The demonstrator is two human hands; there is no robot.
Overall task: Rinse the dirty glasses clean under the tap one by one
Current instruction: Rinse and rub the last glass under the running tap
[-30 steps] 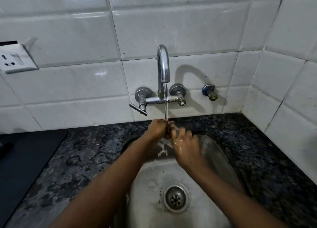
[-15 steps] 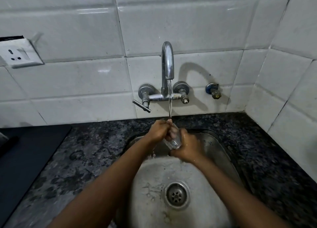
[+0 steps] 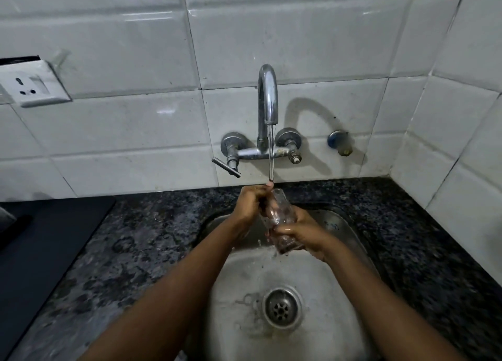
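Under the tap (image 3: pixel 267 94), I see the right hand (image 3: pixel 301 231) gripping the glass (image 3: pixel 279 219) near its base, while the left hand (image 3: pixel 251 203) curls around its rim.

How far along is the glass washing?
Done: the tap is running. In hand: one glass sits under the stream, right hand gripping its base, left hand at its rim. Left: finishing this rinse; no other glasses, washed or dirty, are in view.
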